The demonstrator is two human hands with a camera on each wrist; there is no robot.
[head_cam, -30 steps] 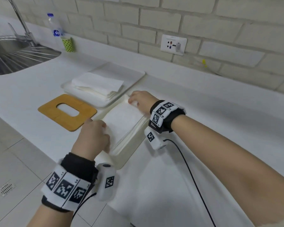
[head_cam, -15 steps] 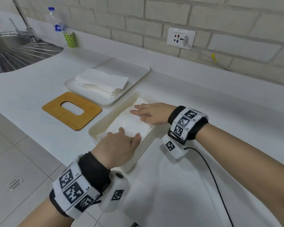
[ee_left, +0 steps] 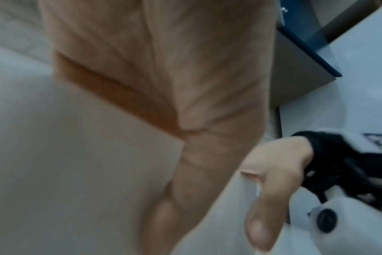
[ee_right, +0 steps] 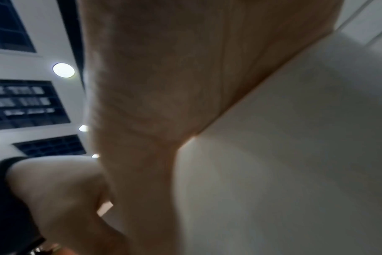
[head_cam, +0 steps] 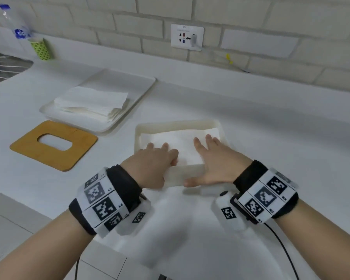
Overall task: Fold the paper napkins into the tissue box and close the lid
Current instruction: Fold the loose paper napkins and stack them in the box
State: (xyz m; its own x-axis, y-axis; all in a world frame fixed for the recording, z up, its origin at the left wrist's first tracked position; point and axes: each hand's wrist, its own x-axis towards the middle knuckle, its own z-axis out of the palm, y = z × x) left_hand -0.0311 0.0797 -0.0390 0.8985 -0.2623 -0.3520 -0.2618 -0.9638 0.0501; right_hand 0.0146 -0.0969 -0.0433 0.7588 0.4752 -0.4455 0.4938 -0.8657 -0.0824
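Note:
A cream tissue box stands open on the white counter, with white folded napkins lying inside. My left hand lies flat on the napkins at the near left, fingers straight. My right hand presses flat on them at the near right, its thumb along the box's front wall. The wooden lid with an oval slot lies on the counter to the left. More napkins are stacked on a white tray behind the lid. Both wrist views show only blurred palms against the box wall.
A green patterned cup and a water bottle stand at the back left by the sink drainer. A wall socket sits on the brick wall. The counter's front edge runs just below my wrists.
The box has turned from diagonal to square in front of me. Both hands have shifted to its near side and now press the napkins flat side by side.

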